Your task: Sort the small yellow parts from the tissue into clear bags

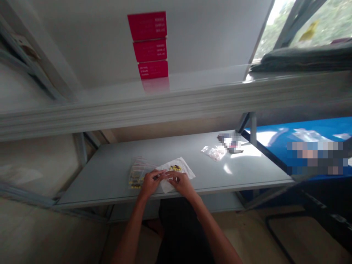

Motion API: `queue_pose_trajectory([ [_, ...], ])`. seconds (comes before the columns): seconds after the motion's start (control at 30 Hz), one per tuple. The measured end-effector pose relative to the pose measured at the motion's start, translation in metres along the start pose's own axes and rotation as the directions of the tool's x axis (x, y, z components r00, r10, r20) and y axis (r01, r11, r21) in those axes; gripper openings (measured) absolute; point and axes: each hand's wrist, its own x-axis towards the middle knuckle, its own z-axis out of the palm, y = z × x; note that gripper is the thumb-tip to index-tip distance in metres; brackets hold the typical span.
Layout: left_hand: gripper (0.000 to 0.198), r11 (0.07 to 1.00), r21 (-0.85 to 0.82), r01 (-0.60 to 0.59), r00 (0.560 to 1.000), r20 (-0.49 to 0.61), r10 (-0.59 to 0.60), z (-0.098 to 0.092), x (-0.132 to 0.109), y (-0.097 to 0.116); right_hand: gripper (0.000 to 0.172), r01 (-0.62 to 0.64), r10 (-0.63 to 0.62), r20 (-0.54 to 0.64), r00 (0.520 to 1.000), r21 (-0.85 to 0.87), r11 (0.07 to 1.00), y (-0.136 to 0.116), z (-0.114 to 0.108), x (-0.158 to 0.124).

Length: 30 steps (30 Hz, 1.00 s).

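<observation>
Both my hands rest at the front edge of a low grey table (pixel 115 161). My left hand (pixel 150 181) has its fingers pinched on something small that I cannot make out, right beside a stack of clear plastic bags (pixel 136 171) holding small yellow and dark pieces. My right hand (pixel 182 182) lies with curled fingers on a white sheet of paper (pixel 184 165). A small heap of yellow and dark pieces (pixel 175 168) sits on that paper just beyond my fingers.
More clear small bags (pixel 214 152) and dark items (pixel 232 145) lie at the table's far right. A white shelf (pixel 165 104) overhangs the table; red boxes (pixel 150 44) stand on it. A blue surface (pixel 275 141) adjoins on the right. Folded dark cloth (pixel 302 58) lies by the window.
</observation>
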Motion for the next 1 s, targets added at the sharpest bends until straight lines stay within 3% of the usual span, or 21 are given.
queue_pose_trajectory([
  [0.1,0.037,0.997,-0.06,0.042,0.991,-0.124,-0.049,0.0,0.0,-0.003,0.029,-0.01,0.007,-0.064,0.998,-0.055,0.998,0.001,-0.003,-0.001],
  [0.2,0.052,0.976,-0.206,0.068,0.967,-0.226,-0.115,0.0,0.0,-0.005,0.033,-0.014,-0.033,-0.172,0.985,-0.262,0.965,0.004,-0.001,0.002],
  [0.3,0.062,0.953,-0.288,0.089,0.963,-0.219,-0.156,-0.001,-0.001,-0.005,0.029,-0.004,-0.067,-0.133,0.989,-0.478,0.878,0.008,0.006,0.007],
  [0.43,0.056,0.961,-0.256,0.103,0.963,-0.217,-0.161,-0.001,-0.001,-0.006,0.02,-0.018,-0.056,-0.115,0.992,-0.559,0.829,0.01,0.013,0.009],
  [0.53,0.046,0.978,-0.19,0.084,0.966,-0.224,-0.126,-0.001,0.0,-0.008,0.019,-0.006,-0.073,-0.146,0.987,-0.482,0.876,0.008,0.011,0.007],
  [0.63,0.037,0.997,-0.077,0.03,0.98,-0.192,-0.045,-0.001,0.0,-0.008,0.018,0.041,-0.084,-0.166,0.983,-0.246,0.968,0.004,0.005,0.006],
  [0.73,0.033,0.999,0.007,-0.036,0.991,-0.127,0.036,-0.002,0.001,-0.006,0.016,0.048,-0.054,-0.151,0.987,-0.045,0.998,0.001,0.001,0.005],
  [0.87,0.031,0.997,0.043,-0.06,0.995,-0.071,0.063,-0.001,0.001,-0.005,0.012,-0.029,0.031,-0.119,0.992,0.015,0.999,0.001,0.002,0.004],
  [1.0,0.029,0.999,0.029,-0.024,0.996,-0.087,0.026,0.0,0.001,-0.007,0.019,0.012,-0.011,-0.037,0.999,0.004,1.0,0.0,0.002,0.002],
])
